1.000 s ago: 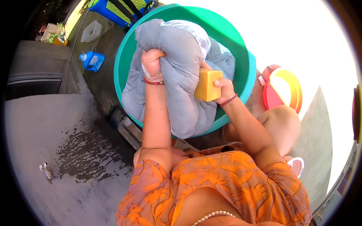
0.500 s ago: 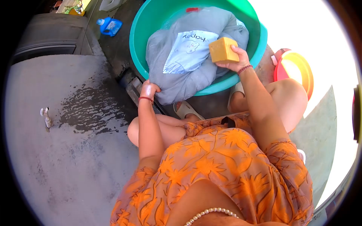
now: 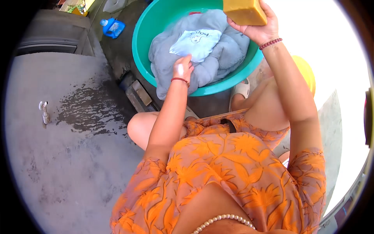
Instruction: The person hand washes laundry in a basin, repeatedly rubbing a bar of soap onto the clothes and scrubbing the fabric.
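Observation:
A bulky grey padded cloth (image 3: 218, 62) lies bunched in a large green basin (image 3: 141, 41), its near-left corner hanging over the rim. On it is a pale blue-white patch (image 3: 196, 43) with dark lettering and a small drawn animal. My left hand (image 3: 183, 69), with whitish suds on its back, is closed on the grey cloth just below the patch; its fingertips are partly hidden. Raised over the basin's right rim, my right hand (image 3: 267, 29) grips a big yellow block of soap (image 3: 246, 12), clear of the cloth.
A blue detergent bottle (image 3: 112, 28) stands on the ground left of the basin. A tap (image 3: 44, 113) rises from the grey concrete slab at left, near a wet patch. A yellow bowl (image 3: 304, 72) sits behind my right knee, partly hidden.
My right hand has lifted the soap off the cloth, up and to the right. My left hand has shifted right and up from the cloth's near-left corner toward the patch, which now looks more crumpled.

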Motion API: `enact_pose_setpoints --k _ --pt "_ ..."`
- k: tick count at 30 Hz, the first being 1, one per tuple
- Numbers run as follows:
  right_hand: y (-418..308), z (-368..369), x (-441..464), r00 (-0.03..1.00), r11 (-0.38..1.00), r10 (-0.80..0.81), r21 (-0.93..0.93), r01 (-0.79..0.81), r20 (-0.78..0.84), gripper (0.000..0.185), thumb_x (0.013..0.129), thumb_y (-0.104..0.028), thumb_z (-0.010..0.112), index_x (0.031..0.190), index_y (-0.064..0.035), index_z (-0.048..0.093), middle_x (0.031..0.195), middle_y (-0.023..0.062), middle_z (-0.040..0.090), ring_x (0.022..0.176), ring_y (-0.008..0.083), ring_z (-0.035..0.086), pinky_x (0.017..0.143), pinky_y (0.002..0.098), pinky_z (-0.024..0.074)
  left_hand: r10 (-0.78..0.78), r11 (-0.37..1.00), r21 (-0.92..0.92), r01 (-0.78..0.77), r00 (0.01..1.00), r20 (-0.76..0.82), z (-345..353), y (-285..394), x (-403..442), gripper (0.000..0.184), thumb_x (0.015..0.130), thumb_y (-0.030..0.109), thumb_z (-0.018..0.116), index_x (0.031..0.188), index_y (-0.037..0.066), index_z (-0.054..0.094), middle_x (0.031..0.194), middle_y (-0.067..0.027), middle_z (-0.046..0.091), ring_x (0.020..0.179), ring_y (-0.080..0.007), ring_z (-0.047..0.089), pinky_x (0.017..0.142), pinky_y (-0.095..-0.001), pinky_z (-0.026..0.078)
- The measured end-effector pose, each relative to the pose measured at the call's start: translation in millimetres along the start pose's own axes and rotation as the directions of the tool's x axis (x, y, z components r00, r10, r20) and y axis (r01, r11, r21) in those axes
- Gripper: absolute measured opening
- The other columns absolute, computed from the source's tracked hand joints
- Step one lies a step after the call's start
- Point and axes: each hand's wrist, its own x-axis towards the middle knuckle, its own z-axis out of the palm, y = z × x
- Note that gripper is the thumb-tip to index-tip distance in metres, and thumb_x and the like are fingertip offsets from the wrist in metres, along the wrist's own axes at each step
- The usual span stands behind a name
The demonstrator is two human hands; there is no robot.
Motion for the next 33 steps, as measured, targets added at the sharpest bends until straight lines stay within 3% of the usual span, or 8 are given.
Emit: enact_pose_setpoints --k 6,11,20,21,22,26,30,33 --pt "11.7 2.9 13.3 0.981 0.969 -0.139 0.185 0.163 -0.137 0.053 0.088 -0.048 0.054 0.127 -0.0118 0.053 0.126 0.0134 0.056 0.115 0.0320 0.051 0.093 0.0522 0.0404 0.134 0.916 -0.402 0.009 0.936 0.326 54.8 2.7 62.9 0.019 0.085 -0.002 0.054 0.104 0.000 0.057 0.100 -0.0083 0.063 0.090 -0.0204 0.062 0.071 -0.0324 0.054" --pt "4.1 0.1 15.2 0.974 0.965 -0.161 0.181 0.189 -0.159 0.051 0.088 -0.048 0.053 0.126 -0.0128 0.054 0.125 0.0133 0.057 0.115 0.0321 0.051 0.093 0.0527 0.0408 -0.130 0.712 -0.077 0.698 0.239 0.962 31.2 -6.0 193.3 0.020 0.093 0.014 0.042 0.092 0.009 0.062 0.070 -0.0029 0.060 0.065 -0.0169 0.061 0.053 -0.0287 0.050" --pt "-9.2 -25.9 27.1 0.951 0.958 -0.199 0.156 0.240 -0.238 0.049 0.089 -0.049 0.053 0.122 -0.0138 0.056 0.123 0.0116 0.059 0.112 0.0303 0.054 0.091 0.0506 0.0420 0.266 0.962 -0.074 -0.263 0.842 0.470 63.8 63.6 128.4 0.024 0.095 0.019 0.042 0.111 0.007 0.055 0.095 -0.0073 0.059 0.086 -0.0215 0.060 0.073 -0.0355 0.048" --pt "-9.2 -27.1 29.4 0.954 0.961 -0.190 0.154 0.230 -0.233 0.049 0.089 -0.049 0.052 0.122 -0.0137 0.056 0.123 0.0114 0.059 0.112 0.0302 0.054 0.090 0.0506 0.0423 0.380 0.847 0.189 -0.498 0.814 0.439 64.6 63.2 120.7 0.025 0.096 0.020 0.042 0.113 0.007 0.055 0.098 -0.0078 0.059 0.089 -0.0220 0.060 0.075 -0.0362 0.048" --pt "-8.6 -29.6 30.7 0.956 0.964 -0.181 0.153 0.219 -0.229 0.049 0.090 -0.049 0.052 0.122 -0.0137 0.056 0.123 0.0113 0.059 0.112 0.0300 0.054 0.090 0.0507 0.0425 0.490 0.195 0.745 -0.638 0.721 0.489 73.0 63.8 115.6 0.027 0.096 0.021 0.042 0.115 0.007 0.054 0.101 -0.0083 0.059 0.091 -0.0225 0.060 0.077 -0.0370 0.047" --pt "-0.3 -33.4 35.0 0.963 0.975 -0.154 0.122 0.184 -0.220 0.050 0.091 -0.050 0.050 0.125 -0.0133 0.055 0.125 0.0122 0.058 0.113 0.0303 0.053 0.090 0.0510 0.0432 0.267 -0.548 0.647 -0.530 0.622 0.736 116.3 50.0 86.9 0.033 0.097 0.023 0.042 0.124 0.006 0.051 0.112 -0.0102 0.059 0.100 -0.0246 0.059 0.085 -0.0400 0.047" --pt "7.4 -31.0 36.2 0.971 0.986 -0.136 0.066 0.152 -0.198 0.055 0.090 -0.051 0.051 0.129 -0.0126 0.052 0.128 0.0137 0.055 0.114 0.0310 0.052 0.091 0.0516 0.0433 -0.107 -0.745 0.413 -0.524 0.705 0.701 148.0 64.2 87.2 0.040 0.098 0.025 0.041 0.132 0.005 0.048 0.123 -0.0121 0.058 0.110 -0.0266 0.059 0.094 -0.0430 0.046" --pt "4.3 -30.1 39.7 0.975 0.985 -0.141 0.075 0.156 -0.172 0.056 0.089 -0.051 0.052 0.130 -0.0120 0.051 0.129 0.0139 0.055 0.116 0.0312 0.052 0.092 0.0514 0.0429 0.041 -0.609 0.623 -0.492 0.764 0.644 123.6 73.9 137.5 0.039 0.097 0.024 0.043 0.130 0.005 0.049 0.121 -0.0122 0.059 0.107 -0.0261 0.059 0.093 -0.0417 0.046"
